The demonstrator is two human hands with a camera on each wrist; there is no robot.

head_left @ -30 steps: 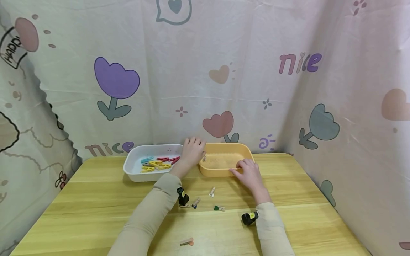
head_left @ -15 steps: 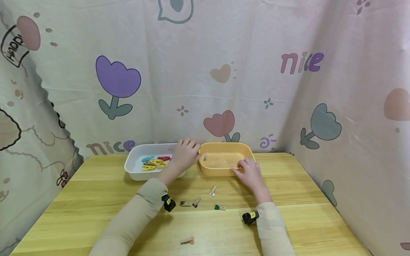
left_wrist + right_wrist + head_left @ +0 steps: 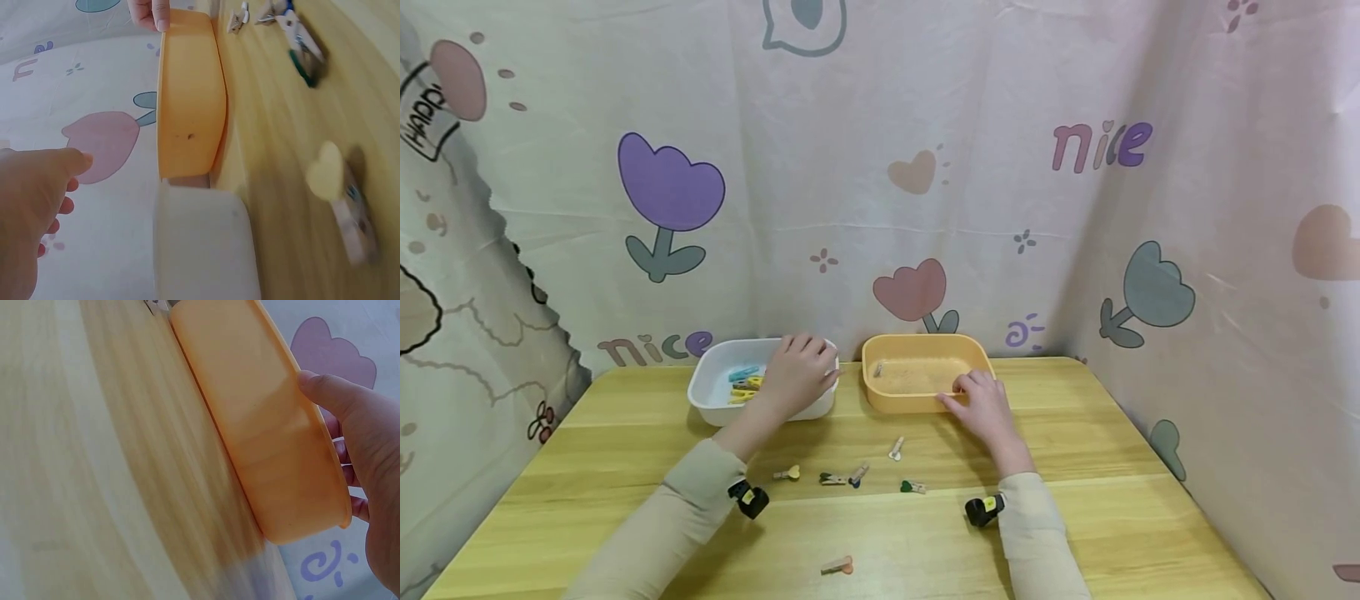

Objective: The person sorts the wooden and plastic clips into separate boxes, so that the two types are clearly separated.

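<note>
My left hand [image 3: 800,375] is over the right part of a white plastic basin [image 3: 707,392], with nothing seen between its fingers. In the left wrist view its thumb points forward and the fingertips show below it. Partly hidden behind this hand, yellow and blue plastic clothespins [image 3: 743,375] lie in the basin. My right hand [image 3: 985,408] grips the front rim of a yellow-orange basin [image 3: 895,404], thumb outside and fingers over the inner side. One small wooden clothespin [image 3: 878,370] is inside that basin, at its left end.
On the wooden table [image 3: 1075,442] several small wooden clothespins lie scattered: one with a yellow heart [image 3: 788,473], one with a green heart [image 3: 913,487], one with an orange end [image 3: 838,566]. A patterned cloth [image 3: 985,208] hangs behind and at both sides.
My left hand has moved left, from the yellow-orange basin's left end to over the white basin. A yellow-heart clothespin has come into view beside that forearm. The right hand stays at the rim.
</note>
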